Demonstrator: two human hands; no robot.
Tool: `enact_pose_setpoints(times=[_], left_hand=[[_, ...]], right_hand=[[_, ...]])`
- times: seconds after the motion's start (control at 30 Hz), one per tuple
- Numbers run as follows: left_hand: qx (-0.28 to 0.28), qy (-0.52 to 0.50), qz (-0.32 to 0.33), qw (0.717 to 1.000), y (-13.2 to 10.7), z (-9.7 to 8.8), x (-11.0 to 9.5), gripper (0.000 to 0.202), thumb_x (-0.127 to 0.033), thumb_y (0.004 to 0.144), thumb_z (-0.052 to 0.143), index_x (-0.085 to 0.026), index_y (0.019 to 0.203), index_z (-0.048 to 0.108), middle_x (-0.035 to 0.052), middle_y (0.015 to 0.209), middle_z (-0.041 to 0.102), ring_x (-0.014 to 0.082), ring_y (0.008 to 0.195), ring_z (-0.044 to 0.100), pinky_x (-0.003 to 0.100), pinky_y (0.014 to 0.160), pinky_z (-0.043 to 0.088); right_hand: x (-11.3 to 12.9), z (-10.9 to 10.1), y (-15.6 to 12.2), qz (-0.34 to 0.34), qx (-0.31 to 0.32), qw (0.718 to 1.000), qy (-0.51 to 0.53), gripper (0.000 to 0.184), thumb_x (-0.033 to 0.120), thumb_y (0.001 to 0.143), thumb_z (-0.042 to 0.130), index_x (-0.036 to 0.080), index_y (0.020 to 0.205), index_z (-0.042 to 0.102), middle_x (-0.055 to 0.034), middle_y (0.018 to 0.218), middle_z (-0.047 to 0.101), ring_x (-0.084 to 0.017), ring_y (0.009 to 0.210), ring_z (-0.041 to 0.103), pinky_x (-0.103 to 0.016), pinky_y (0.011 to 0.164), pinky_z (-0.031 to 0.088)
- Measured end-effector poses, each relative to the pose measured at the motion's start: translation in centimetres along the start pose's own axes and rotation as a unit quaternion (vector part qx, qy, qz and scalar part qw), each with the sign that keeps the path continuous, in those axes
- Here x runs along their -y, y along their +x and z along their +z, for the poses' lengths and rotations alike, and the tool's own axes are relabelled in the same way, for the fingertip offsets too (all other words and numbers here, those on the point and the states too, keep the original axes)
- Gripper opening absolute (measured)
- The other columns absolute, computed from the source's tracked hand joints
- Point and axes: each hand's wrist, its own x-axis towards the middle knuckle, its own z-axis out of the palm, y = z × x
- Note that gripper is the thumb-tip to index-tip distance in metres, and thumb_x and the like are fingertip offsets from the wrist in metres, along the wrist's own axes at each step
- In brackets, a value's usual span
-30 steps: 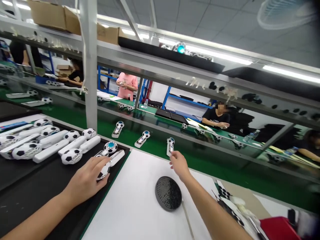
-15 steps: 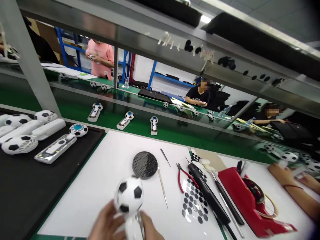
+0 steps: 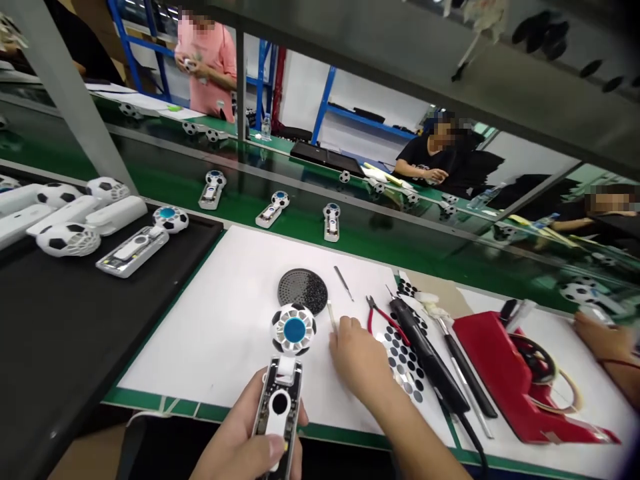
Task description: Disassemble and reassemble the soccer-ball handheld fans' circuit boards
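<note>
We hold a football-patterned handheld fan [image 3: 279,393] upright in our left hand [image 3: 240,440], just over the near edge of the white work mat [image 3: 210,333]. Its round, blue-hubbed head points away from us, and the open handle faces us with its circuit board showing. Our left fingers wrap behind the handle and the thumb lies across its front, clenched in a firm grasp. Our right hand [image 3: 357,363] comes in from the lower right, its forearm angled up across the mat, just beside the fan. Its fingers [image 3: 345,327] curl downward, with a thin pale tool [image 3: 331,315] at their tips; we cannot tell whether they grip it.

Just beyond lie a round black mesh disc [image 3: 303,291] and tweezers [image 3: 343,283]. To the right are red-handled pliers [image 3: 380,317], a sheet of black dot stickers [image 3: 404,365], a long black tool [image 3: 425,353] and a red tape dispenser [image 3: 500,380]. More fans [image 3: 133,252] lie on a black tray [image 3: 65,320] to our left. A co-worker's hand [image 3: 600,340] rests at the right edge.
</note>
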Motion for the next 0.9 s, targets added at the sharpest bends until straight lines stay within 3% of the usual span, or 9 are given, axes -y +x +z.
enact_pose_setpoints(times=[0.2, 0.4, 0.47, 0.57, 0.63, 0.7, 0.77, 0.9], left_hand=[[-0.017, 0.004, 0.023, 1.0, -0.7, 1.1, -0.6, 0.048, -0.057, 0.084, 0.067, -0.02, 0.112, 0.057, 0.0054, 0.072, 0.068, 0.0152, 0.058, 0.058, 0.026, 0.056, 0.044], [-0.013, -0.004, -0.017, 1.0, -1.3, 1.7, -1.1, 0.056, -0.064, 0.077, 0.072, -0.021, 0.11, 0.058, 0.0041, 0.072, 0.066, 0.0124, 0.056, 0.054, 0.024, 0.055, 0.042], [-0.009, -0.007, -0.016, 1.0, -1.5, 1.9, -1.3, 0.054, -0.062, 0.078, 0.07, -0.02, 0.109, 0.059, 0.0049, 0.071, 0.067, 0.0124, 0.056, 0.054, 0.024, 0.056, 0.041], [-0.012, -0.013, -0.009, 1.0, -1.6, 2.2, -1.6, 0.051, -0.059, 0.078, 0.071, -0.019, 0.108, 0.059, 0.005, 0.07, 0.067, 0.0134, 0.056, 0.056, 0.026, 0.057, 0.042], [-0.012, -0.017, -0.007, 1.0, -1.6, 2.4, -1.8, 0.051, -0.059, 0.078, 0.071, -0.019, 0.108, 0.059, 0.005, 0.071, 0.067, 0.0139, 0.058, 0.056, 0.026, 0.057, 0.042], [-0.006, -0.019, -0.006, 1.0, -1.6, 2.7, -1.8, 0.05, -0.057, 0.079, 0.071, -0.019, 0.108, 0.058, 0.0049, 0.071, 0.067, 0.0134, 0.057, 0.055, 0.025, 0.057, 0.041], [-0.006, -0.015, -0.005, 1.0, -1.6, 2.8, -1.8, 0.046, -0.055, 0.081, 0.07, -0.019, 0.108, 0.057, 0.0043, 0.071, 0.067, 0.0127, 0.057, 0.055, 0.024, 0.055, 0.04], [-0.019, -0.006, -0.003, 1.0, -1.6, 2.9, -1.7, 0.047, -0.053, 0.079, 0.07, -0.02, 0.109, 0.055, 0.0038, 0.071, 0.068, 0.0146, 0.059, 0.057, 0.025, 0.056, 0.044]], right_hand=[[-0.4, -0.1, 0.7, 0.012, 0.077, 0.997, 0.018, 0.024, 0.038, 0.101, 0.061, 0.015, 0.102, 0.065, -0.0024, 0.09, 0.066, -0.017, 0.078, 0.065, -0.037, 0.077, 0.057], [-1.9, 0.4, 0.8, 0.017, 0.035, 0.986, 0.161, 0.029, 0.036, 0.096, 0.067, 0.017, 0.077, 0.059, 0.0035, 0.071, 0.057, -0.012, 0.061, 0.053, -0.026, 0.061, 0.049], [-2.8, 0.5, 0.5, 0.01, -0.005, 0.966, 0.257, 0.029, 0.03, 0.093, 0.068, 0.017, 0.071, 0.055, 0.0053, 0.064, 0.052, -0.01, 0.054, 0.047, -0.023, 0.053, 0.042], [-3.8, 0.7, -0.7, -0.009, -0.068, 0.905, 0.42, 0.021, 0.026, 0.091, 0.059, 0.02, 0.074, 0.049, 0.0031, 0.065, 0.058, -0.01, 0.046, 0.045, -0.023, 0.043, 0.035], [-4.0, 0.9, -2.0, -0.033, -0.103, 0.856, 0.505, 0.011, 0.028, 0.091, 0.054, 0.022, 0.085, 0.047, 0.0001, 0.074, 0.064, -0.011, 0.045, 0.047, -0.026, 0.042, 0.039], [-3.8, 1.5, -3.4, -0.056, -0.133, 0.82, 0.554, 0.014, 0.032, 0.092, 0.056, 0.023, 0.1, 0.048, -0.0007, 0.082, 0.066, -0.013, 0.049, 0.054, -0.027, 0.046, 0.047], [-3.5, 2.3, -4.5, -0.074, -0.145, 0.806, 0.569, 0.022, 0.034, 0.093, 0.06, 0.023, 0.11, 0.051, -0.0014, 0.084, 0.067, -0.016, 0.057, 0.061, -0.03, 0.053, 0.054], [-3.3, 3.9, -5.0, -0.119, -0.113, 0.823, 0.544, 0.019, 0.037, 0.096, 0.062, 0.019, 0.094, 0.068, -0.0057, 0.082, 0.07, -0.019, 0.062, 0.067, -0.033, 0.061, 0.058]])
